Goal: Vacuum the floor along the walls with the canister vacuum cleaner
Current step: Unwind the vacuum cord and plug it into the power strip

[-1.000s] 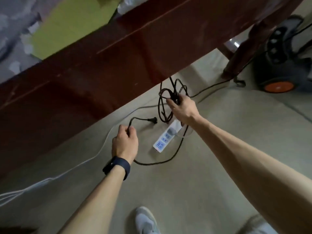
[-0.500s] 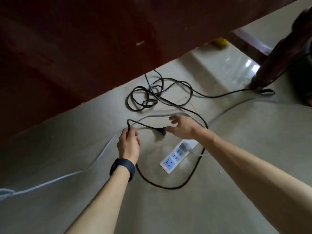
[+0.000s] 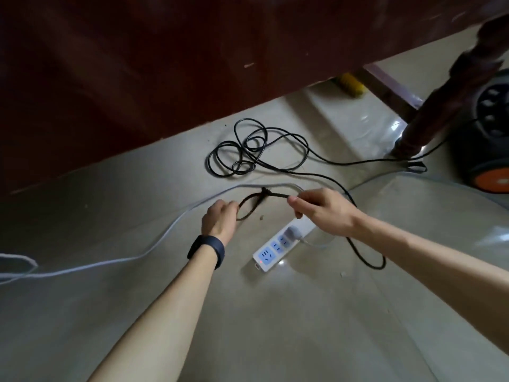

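Between the two hands, just above the floor [image 3: 275, 326], a short piece of the black cord [image 3: 249, 201] hangs in a loop. The left hand [image 3: 220, 219] has its fingers curled round one end of this loop. The right hand [image 3: 325, 210] pinches the other end between thumb and fingers. This stretch of the cord is blurred; a thicker dark part near its top may be the plug, but I cannot tell for sure.

Beyond the hands the same cord lies in a loose coil on the floor, close under the dark red furniture [image 3: 137, 78]. From the coil it runs to the right, past the foot of a wooden table leg [image 3: 429, 114], toward the canister vacuum cleaner [image 3: 493, 128]. The vacuum stands at the right edge, partly behind that leg and well apart from the right hand; its orange wheel [image 3: 493, 179] shows.

Just under the right hand lies a white power strip [image 3: 271, 252] with blue socket faces, a small red light at its near end and a white plug [image 3: 292, 232] in its far socket. Any marking on it is too small to read. A white cable [image 3: 110, 261] crosses the floor to the left. The left wrist wears a dark wristband [image 3: 206, 250].
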Demonstrator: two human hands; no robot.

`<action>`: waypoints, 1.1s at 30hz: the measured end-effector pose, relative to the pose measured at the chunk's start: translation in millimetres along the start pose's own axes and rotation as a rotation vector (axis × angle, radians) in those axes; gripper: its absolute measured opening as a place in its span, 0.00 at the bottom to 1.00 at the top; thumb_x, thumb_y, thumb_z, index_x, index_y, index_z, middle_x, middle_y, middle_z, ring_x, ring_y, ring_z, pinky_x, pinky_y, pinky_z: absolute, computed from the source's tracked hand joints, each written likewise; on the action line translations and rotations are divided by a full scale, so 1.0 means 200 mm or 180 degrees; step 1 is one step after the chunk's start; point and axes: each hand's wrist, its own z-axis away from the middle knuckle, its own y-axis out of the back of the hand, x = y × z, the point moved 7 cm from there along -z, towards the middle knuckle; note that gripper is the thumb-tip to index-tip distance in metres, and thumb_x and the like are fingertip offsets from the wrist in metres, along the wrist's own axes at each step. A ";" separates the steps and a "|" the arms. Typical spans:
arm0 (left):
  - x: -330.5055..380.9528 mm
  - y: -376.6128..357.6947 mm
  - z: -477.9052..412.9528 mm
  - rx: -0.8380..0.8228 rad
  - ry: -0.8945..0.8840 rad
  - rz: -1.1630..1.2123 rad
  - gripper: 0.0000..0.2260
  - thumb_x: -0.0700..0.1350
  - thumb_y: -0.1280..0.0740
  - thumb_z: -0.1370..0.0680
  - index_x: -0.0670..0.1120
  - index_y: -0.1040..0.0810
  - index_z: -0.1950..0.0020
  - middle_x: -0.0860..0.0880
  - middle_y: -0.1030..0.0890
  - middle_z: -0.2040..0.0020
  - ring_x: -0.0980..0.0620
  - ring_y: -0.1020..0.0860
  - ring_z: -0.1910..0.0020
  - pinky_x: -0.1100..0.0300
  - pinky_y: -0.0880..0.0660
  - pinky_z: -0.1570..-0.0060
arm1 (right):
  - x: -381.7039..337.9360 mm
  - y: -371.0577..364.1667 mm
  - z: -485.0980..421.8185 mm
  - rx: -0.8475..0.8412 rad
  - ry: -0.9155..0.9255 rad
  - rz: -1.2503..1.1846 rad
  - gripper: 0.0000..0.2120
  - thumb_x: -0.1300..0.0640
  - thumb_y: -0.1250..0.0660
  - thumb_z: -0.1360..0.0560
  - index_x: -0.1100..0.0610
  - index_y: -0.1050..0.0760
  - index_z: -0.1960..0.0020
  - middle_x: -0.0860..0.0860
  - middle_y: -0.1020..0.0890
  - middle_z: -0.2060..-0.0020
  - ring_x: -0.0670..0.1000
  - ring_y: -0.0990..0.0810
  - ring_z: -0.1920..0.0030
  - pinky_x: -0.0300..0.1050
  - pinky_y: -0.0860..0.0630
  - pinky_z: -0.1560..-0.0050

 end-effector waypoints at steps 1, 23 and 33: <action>-0.01 0.03 -0.01 0.0206 -0.0258 -0.0390 0.07 0.49 0.35 0.27 0.49 0.26 0.52 0.48 0.23 0.47 0.45 0.22 0.51 0.54 0.25 0.51 | -0.01 0.05 0.01 0.0027 0.0074 0.0056 0.21 0.40 0.37 0.18 0.51 0.21 0.63 0.39 0.21 0.73 0.41 0.25 0.70 0.36 0.33 0.68; 0.34 -0.22 0.01 -0.1407 -0.0218 0.0788 0.19 0.59 0.44 0.17 0.51 0.36 0.64 0.55 0.40 0.76 0.57 0.48 0.79 0.67 0.50 0.82 | 0.33 0.25 -0.14 0.1663 -0.0641 -0.0331 0.15 0.49 0.40 0.15 0.53 0.21 0.34 0.54 0.14 0.42 0.59 0.16 0.42 0.49 0.22 0.42; 0.37 -0.24 0.02 -0.0838 0.0710 0.2616 0.15 0.47 0.47 0.16 0.49 0.36 0.63 0.54 0.38 0.78 0.57 0.46 0.83 0.67 0.49 0.82 | 0.15 -0.27 -0.07 -0.0456 -0.0341 -0.0288 0.16 0.39 0.34 0.19 0.49 0.20 0.57 0.42 0.17 0.65 0.44 0.20 0.63 0.39 0.26 0.63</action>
